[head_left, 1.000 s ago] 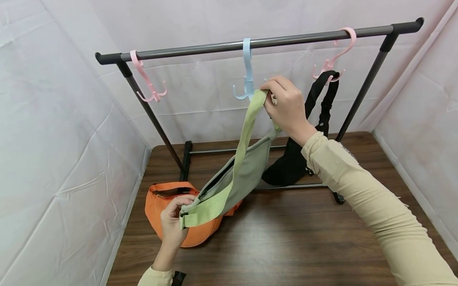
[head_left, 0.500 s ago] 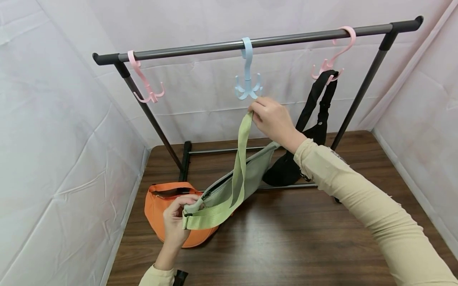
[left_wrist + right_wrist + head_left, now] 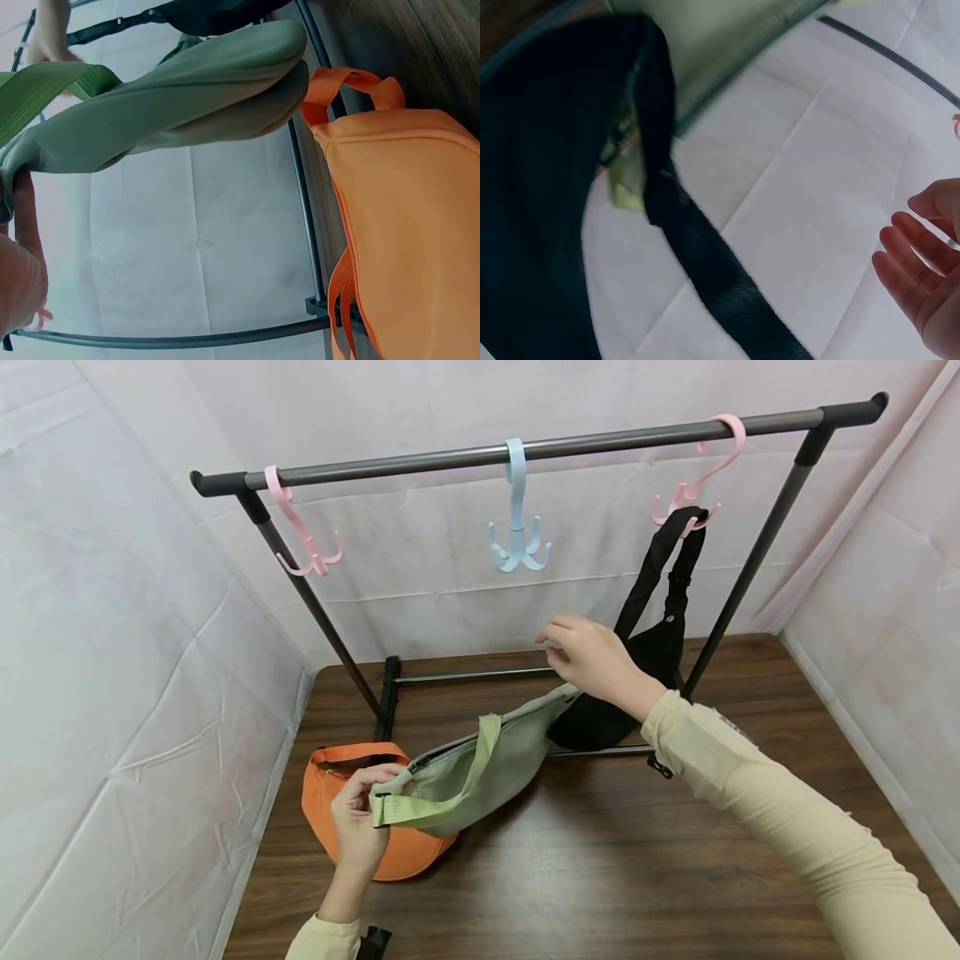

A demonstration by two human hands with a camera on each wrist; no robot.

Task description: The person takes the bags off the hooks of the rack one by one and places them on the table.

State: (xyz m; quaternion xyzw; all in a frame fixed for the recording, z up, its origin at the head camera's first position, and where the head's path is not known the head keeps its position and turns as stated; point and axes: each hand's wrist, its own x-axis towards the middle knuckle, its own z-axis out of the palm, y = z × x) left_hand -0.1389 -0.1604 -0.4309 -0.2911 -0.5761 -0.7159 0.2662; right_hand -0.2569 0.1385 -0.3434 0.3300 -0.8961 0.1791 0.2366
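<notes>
My left hand (image 3: pixel 362 818) pinches one end of a grey-green waist bag (image 3: pixel 510 768), beside its strap buckle. The bag slants up to the right, its far end hidden behind my right hand (image 3: pixel 592 662). A light green strap (image 3: pixel 480 768) droops in a fold across the bag's front. My right hand, fingers loosely bent and holding nothing, hovers above the bag's far end. In the right wrist view its fingers (image 3: pixel 911 262) are apart from the black bag (image 3: pixel 532 180). A light blue hook (image 3: pixel 517 539) hangs from the rail above.
A dark metal rack rail (image 3: pixel 420 463) spans the back, with a pink hook (image 3: pixel 307 535) at left. On the right pink hook (image 3: pixel 705 477) hangs the black bag by its strap. An orange bag (image 3: pixel 408 856) lies on the wooden floor (image 3: pixel 600 868) under my left hand.
My right hand has let go of the green strap and come down from the blue hook. The strap has dropped onto the bag. My left hand keeps its grip.
</notes>
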